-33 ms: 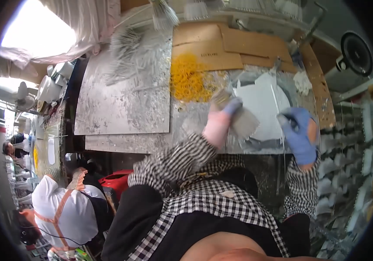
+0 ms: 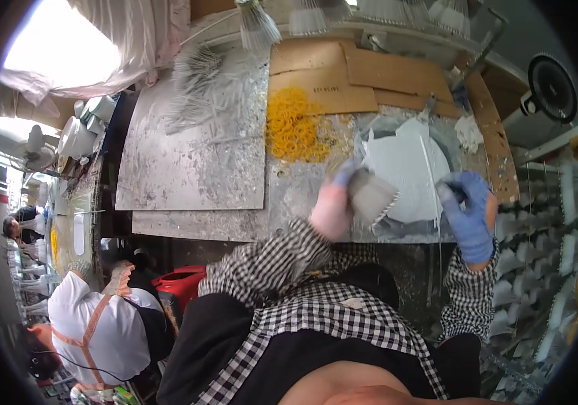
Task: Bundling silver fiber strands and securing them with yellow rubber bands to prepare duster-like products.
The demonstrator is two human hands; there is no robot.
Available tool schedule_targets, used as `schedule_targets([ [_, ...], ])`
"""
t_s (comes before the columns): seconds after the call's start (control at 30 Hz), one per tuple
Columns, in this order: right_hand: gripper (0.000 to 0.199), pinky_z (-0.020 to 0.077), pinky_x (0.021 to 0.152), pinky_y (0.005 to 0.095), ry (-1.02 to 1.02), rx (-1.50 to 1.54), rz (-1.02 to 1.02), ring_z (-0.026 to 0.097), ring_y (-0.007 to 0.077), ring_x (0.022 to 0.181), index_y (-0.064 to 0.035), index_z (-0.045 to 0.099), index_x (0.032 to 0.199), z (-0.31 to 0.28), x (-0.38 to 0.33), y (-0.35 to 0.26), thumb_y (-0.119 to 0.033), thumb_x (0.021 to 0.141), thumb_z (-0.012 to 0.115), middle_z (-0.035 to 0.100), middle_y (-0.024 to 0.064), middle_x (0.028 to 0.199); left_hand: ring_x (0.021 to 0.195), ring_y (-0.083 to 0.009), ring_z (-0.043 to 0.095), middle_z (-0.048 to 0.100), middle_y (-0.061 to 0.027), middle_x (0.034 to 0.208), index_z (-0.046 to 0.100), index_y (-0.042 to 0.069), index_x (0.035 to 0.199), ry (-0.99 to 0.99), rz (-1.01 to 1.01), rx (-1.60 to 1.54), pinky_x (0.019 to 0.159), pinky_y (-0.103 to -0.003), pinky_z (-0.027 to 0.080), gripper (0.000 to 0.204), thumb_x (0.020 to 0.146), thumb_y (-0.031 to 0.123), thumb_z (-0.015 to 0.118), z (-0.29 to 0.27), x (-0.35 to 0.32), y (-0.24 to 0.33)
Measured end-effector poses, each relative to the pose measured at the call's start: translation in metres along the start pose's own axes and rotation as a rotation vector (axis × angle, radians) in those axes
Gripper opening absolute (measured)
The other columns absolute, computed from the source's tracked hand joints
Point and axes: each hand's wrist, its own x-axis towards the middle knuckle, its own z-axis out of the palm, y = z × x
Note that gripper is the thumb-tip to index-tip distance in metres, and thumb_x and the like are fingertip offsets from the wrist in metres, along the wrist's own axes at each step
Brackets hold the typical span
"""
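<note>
My left hand [image 2: 333, 208], in a pink and blue glove, grips a fanned bundle of thin translucent strips [image 2: 368, 192]. Whitish tips line the bundle's lower right edge, which is at the near left side of a patch of white paste [image 2: 403, 165]. My right hand [image 2: 468, 212], gloved in blue, has its fingers curled, thumb and fingertips at a long thin rod [image 2: 432, 162]. This rod runs across the paste and past the table's front edge. Just beyond my left hand lies a heap of yellow rubber bands [image 2: 292, 128].
Loose thin strips [image 2: 198, 94] lie on a grey board [image 2: 188, 169] at the left. Cardboard sheets [image 2: 326, 71] cover the back. Crumpled white tissue [image 2: 468, 133] sits at the right, with a round black speaker-like object [image 2: 552, 84] beyond. Another person [image 2: 107, 331] works at the left.
My left hand has drawn slightly left and nearer, and the bundle has turned so its whitish tips show. The right hand has shifted a little right and down.
</note>
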Motion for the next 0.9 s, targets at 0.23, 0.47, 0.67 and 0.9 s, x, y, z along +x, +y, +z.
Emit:
schedule_targets([
  [0.23,0.010,0.0516,0.067,0.0338,-0.254,0.096,-0.360,0.065,0.0227,0.073,-0.0046,0.072,0.090,0.027,0.067,-0.070,-0.010,0.083,0.077,0.070,0.0088,0.084,0.126,-0.0331,0.060,0.060,-0.0235,0.135,0.050,-0.004,0.140,-0.067,-0.407,-0.647,0.111,-0.050,0.047,0.071,0.103,0.056,0.050,-0.040,-0.039,-0.016],
  [0.47,0.027,0.0539,0.086,0.0434,-0.267,0.042,-0.891,0.067,0.0317,0.098,-0.0059,0.068,0.110,0.151,0.203,-0.144,-0.023,0.089,0.068,0.070,0.0146,0.100,0.111,-0.0271,0.067,0.069,-0.0095,0.112,0.056,0.006,0.124,-0.101,0.315,0.254,0.098,-0.041,0.053,0.048,0.083,0.018,0.079,-0.070,-0.030,0.160],
  [0.67,0.056,0.0410,0.113,0.0483,-0.211,-0.440,-0.664,0.058,0.0357,0.129,-0.0070,0.052,0.143,0.300,0.322,-0.196,-0.031,0.094,0.063,0.058,0.0183,0.142,0.092,-0.0129,0.066,0.068,-0.0030,0.099,0.060,0.004,0.121,0.159,0.718,0.684,0.082,-0.030,0.055,0.043,0.084,0.009,0.081,-0.110,0.034,0.259],
  [0.9,0.034,0.0460,0.103,0.0526,-0.331,-0.564,-0.497,0.065,0.0346,0.117,-0.0136,0.067,0.125,0.356,0.352,-0.203,-0.029,0.100,0.051,0.071,0.0133,0.121,0.092,-0.0147,0.066,0.071,-0.0068,0.104,0.060,0.003,0.121,0.239,0.949,0.498,0.083,-0.029,0.055,0.039,0.087,0.002,0.079,-0.209,0.106,0.358],
])
